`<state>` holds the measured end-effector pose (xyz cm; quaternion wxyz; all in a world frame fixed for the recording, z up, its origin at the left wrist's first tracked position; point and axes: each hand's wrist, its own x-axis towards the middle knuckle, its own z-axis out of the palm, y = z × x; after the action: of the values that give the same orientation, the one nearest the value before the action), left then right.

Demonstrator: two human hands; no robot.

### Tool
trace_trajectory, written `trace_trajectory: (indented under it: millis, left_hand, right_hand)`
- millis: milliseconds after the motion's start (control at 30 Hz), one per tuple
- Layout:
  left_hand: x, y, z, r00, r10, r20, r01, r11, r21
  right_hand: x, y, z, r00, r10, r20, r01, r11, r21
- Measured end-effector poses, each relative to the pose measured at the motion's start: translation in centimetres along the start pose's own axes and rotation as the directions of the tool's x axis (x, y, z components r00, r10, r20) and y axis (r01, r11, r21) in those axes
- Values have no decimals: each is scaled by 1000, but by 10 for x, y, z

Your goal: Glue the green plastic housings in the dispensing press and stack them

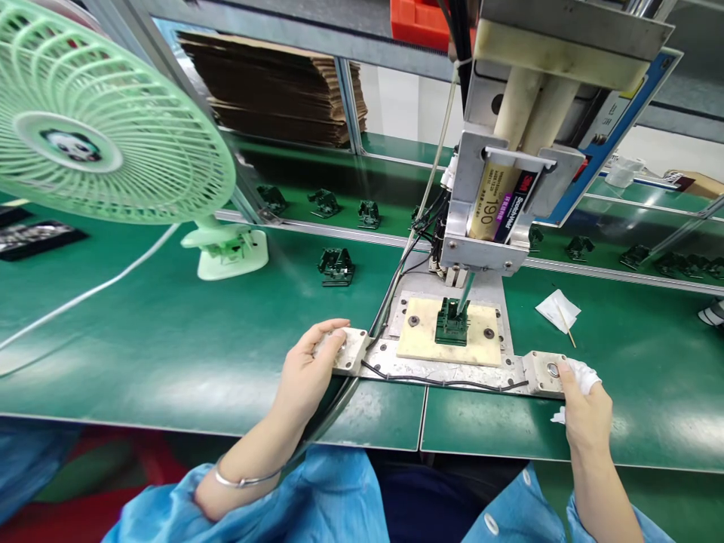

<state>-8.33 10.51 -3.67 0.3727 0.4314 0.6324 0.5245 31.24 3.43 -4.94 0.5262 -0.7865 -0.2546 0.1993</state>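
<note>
Green part (pixel 452 323) sitting under the glue nozzle (pixel 464 300); left hand (pixel 308 371) pressing its button box (pixel 345 349), right hand (pixel 585 411) clutching a tissue (pixel 582 373) — risking glue smearing if the part's sitting crooked.

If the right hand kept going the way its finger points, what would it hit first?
The right hand already has a fingertip at the round button on the right switch box; beyond that, likely the cream plate.

A factory assembly line is shown: long green-matted workbenches (pixel 141 339) are framed by metal rails, an adhesive dispensing machine (pixel 509 188) is mounted over a fixture plate (pixel 449 332), small dark parts (pixel 336 266) are laid out in rows, and flattened cardboard (pixel 277 87) is stacked at the far side.
</note>
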Motion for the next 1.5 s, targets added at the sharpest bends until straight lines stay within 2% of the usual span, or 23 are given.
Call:
trace_trajectory:
  millis: [133,400,1167,1500]
  left_hand:
    - [0,-1,0,1000,-2,3,2,1000,-4]
    - [0,1,1,1000,-6,9,6,1000,-16]
    - [1,-4,-1,1000,1,12,-1,1000,-17]
    - [1,-4,-1,999,32,6,-32,999,32]
  right_hand:
    - [0,0,0,999,-42,6,42,999,-3]
    - [-1,0,0,1000,-7,3,7,1000,18]
    - [3,5,1,1000,-14,17,13,1000,27]
    - [2,5,0,999,-34,28,34,999,13]
